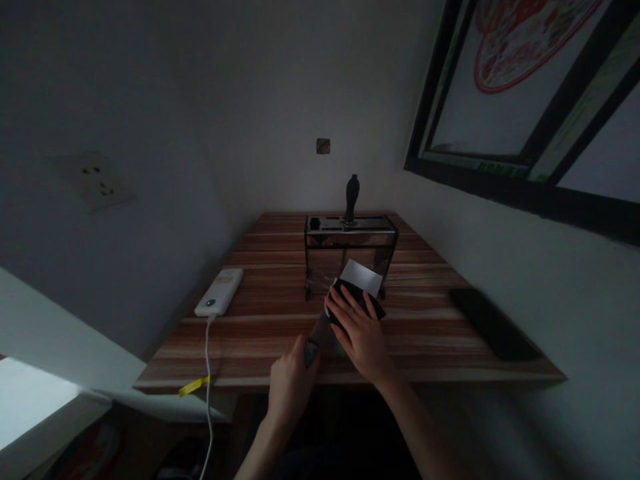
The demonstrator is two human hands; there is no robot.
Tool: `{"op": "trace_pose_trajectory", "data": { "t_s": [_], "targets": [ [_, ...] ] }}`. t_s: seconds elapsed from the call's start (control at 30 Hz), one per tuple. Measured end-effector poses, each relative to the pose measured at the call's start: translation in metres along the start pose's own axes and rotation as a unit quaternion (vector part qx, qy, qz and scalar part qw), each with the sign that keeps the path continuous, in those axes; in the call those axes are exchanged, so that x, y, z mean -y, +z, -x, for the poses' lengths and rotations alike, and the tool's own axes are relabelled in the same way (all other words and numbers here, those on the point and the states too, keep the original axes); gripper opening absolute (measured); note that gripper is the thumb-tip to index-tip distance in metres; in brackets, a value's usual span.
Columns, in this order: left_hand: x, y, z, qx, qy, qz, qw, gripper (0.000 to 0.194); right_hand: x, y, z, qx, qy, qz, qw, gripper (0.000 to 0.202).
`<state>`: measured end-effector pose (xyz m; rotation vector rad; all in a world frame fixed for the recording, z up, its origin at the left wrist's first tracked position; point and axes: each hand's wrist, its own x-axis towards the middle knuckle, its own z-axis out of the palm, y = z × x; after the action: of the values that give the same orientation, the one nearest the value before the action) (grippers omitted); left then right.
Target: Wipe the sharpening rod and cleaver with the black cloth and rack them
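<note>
Low in front of me, my left hand (293, 377) is closed around the dark handle of a knife (312, 352). The knife's blade slants up to the right, and its upper part is hidden. My right hand (361, 333) presses long fingers over a black cloth-like piece (377, 309) that covers that end of the blade. Its thumb is hidden. A stiff white sheet (361, 277) sticks out beyond the black piece. Just behind stands a clear-sided knife block (350, 233) with a black frame, and one black-handled knife (353, 197) stands upright in its top.
On the left of the striped wooden table (270, 327) lies a white power bank (220, 293) with a white cable (208, 373) hanging over the front edge. A dark phone (493, 323) lies at the right. Walls enclose the table, with a framed picture (500, 100) on the right.
</note>
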<state>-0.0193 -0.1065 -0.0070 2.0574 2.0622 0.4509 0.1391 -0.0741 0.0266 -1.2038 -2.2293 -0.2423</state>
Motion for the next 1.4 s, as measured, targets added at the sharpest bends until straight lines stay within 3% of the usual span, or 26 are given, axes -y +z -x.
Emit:
{"op": "trace_pose_trajectory", "data": {
  "t_s": [0.23, 0.37, 0.83, 1.13, 1.4],
  "targets": [
    [0.005, -0.002, 0.003, 0.011, 0.031, 0.082, 0.996, 0.035, 0.05, 0.019, 0.036, 0.016, -0.013, -0.084, 0.996, 0.051],
    [0.008, -0.001, 0.004, 0.007, 0.036, 0.104, 0.994, 0.037, 0.06, 0.024, 0.042, -0.001, 0.013, -0.099, 0.995, 0.051],
    [0.004, -0.004, 0.003, 0.019, 0.014, 0.103, 0.994, 0.031, 0.052, 0.02, 0.038, 0.016, -0.014, -0.106, 0.994, 0.051],
    [0.0, -0.003, 0.001, 0.023, -0.003, 0.026, 0.999, 0.032, 0.023, 0.008, 0.021, 0.025, -0.015, -0.065, 0.997, 0.048],
    [0.002, 0.0, 0.001, 0.009, 0.004, 0.022, 1.0, 0.029, -0.005, -0.003, 0.0, 0.022, -0.026, -0.048, 0.998, 0.046]
  ]
}}
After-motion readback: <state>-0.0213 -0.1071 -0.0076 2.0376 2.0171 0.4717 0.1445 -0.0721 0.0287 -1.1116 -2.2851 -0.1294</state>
